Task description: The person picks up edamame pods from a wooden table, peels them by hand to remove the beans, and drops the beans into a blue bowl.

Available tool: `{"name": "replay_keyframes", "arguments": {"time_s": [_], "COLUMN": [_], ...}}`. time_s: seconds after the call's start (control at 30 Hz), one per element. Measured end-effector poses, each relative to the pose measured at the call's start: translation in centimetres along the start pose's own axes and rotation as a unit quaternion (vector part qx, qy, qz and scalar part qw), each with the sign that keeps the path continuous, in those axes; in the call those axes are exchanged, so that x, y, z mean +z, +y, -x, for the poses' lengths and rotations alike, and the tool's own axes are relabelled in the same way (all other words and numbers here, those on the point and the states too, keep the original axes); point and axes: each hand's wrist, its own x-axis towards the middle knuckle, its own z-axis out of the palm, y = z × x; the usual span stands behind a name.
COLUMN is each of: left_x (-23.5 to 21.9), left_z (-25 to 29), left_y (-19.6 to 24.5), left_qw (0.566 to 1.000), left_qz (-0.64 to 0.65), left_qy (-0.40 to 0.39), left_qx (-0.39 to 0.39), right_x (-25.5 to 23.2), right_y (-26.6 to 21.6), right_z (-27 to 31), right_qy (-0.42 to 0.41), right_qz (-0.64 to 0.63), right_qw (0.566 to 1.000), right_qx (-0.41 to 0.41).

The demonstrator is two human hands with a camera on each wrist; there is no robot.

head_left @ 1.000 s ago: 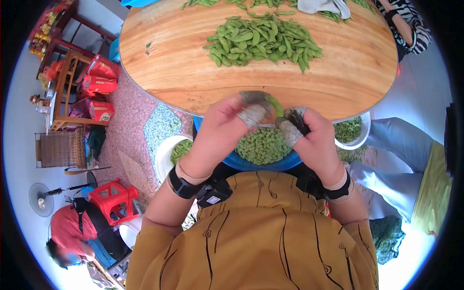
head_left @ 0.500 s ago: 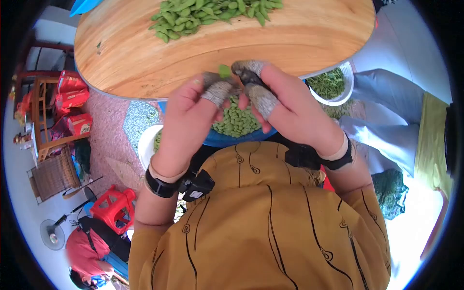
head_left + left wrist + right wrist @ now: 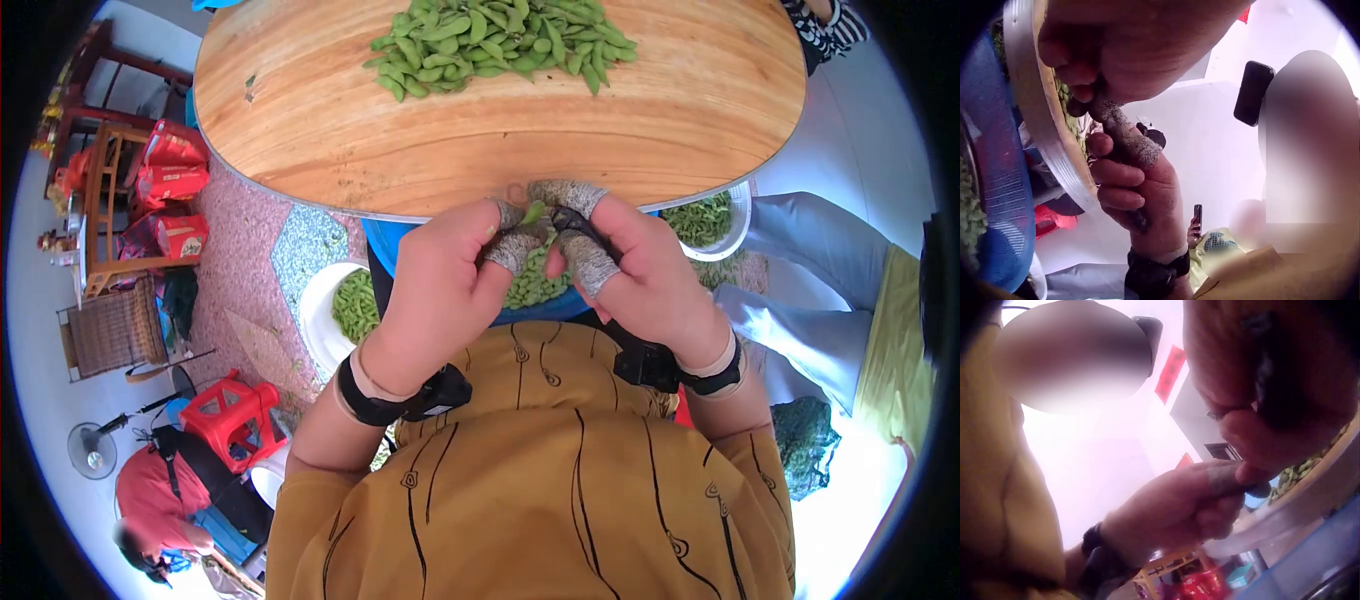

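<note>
In the head view my left hand (image 3: 435,280) pinches a green soybean pod (image 3: 536,213) between thumb and forefinger. My right hand (image 3: 650,255) meets it from the other side, its thumb and forefinger pinching at the same pod. Grey wraps cover both thumbs and forefingers, and a dark strip shows between the right ones. Most of the pod is hidden by the fingertips. Below the hands, shelled green soybeans (image 3: 533,288) lie in a blue basin (image 3: 380,240). The wrist views show the two hands' fingertips together by the table edge, the pod hidden there.
A pile of soybean pods (image 3: 490,45) lies on the round wooden table (image 3: 300,130) ahead. A white bucket (image 3: 316,320) of green pods stands at left, a white basket (image 3: 738,222) at right. Another person's legs (image 3: 820,270) are close on the right; a red stool (image 3: 235,420) is at left.
A long stretch of pod showed between the hands a second ago; now only a small part does. The hands have come closer together. The head view has shifted about.
</note>
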Motion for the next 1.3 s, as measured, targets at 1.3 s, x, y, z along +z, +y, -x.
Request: {"name": "replay_keyframes", "arguments": {"time_s": [1.3], "left_x": [-0.5], "left_z": [0.7], "left_y": [-0.3], "left_qw": [0.943], "left_qz": [0.317], "left_qy": [-0.009], "left_qx": [-0.097], "right_x": [0.2], "right_y": [-1.2], "right_z": [-0.2], "right_qy": [-0.084], "right_qz": [-0.234], "right_qw": [0.966], "right_qx": [0.072]}}
